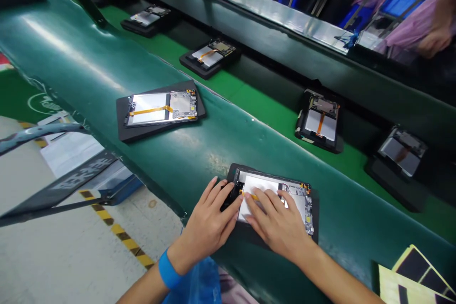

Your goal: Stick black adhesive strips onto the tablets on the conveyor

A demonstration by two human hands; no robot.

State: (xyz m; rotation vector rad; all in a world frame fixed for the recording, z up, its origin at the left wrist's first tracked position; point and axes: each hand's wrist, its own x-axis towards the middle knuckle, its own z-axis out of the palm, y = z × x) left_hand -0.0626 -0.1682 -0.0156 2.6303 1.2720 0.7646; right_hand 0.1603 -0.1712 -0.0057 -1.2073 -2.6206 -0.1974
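Blue wristband (169, 268) and left wrist lie nearest the camera; left of them, yellow-and-black tape (119, 232) crosses the floor (156, 211). On the green counter (81, 61), farther off at left, an uncased tablet (147, 103) rests on a black pad (132, 135). Right of it, the left hand (208, 216) lays its fingers over the left end of a nearer opened tablet (301, 205), itself on the counter. The right hand (281, 223) bends over that tablet's white battery (258, 181), fingers by an orange ribbon cable (255, 197). Neither hand is clenched; whether fingertips pinch the cable, I cannot tell. Beyond, more tablets (320, 123) line a green belt (263, 99). Near right lie yellow-edged sheets (390, 287).
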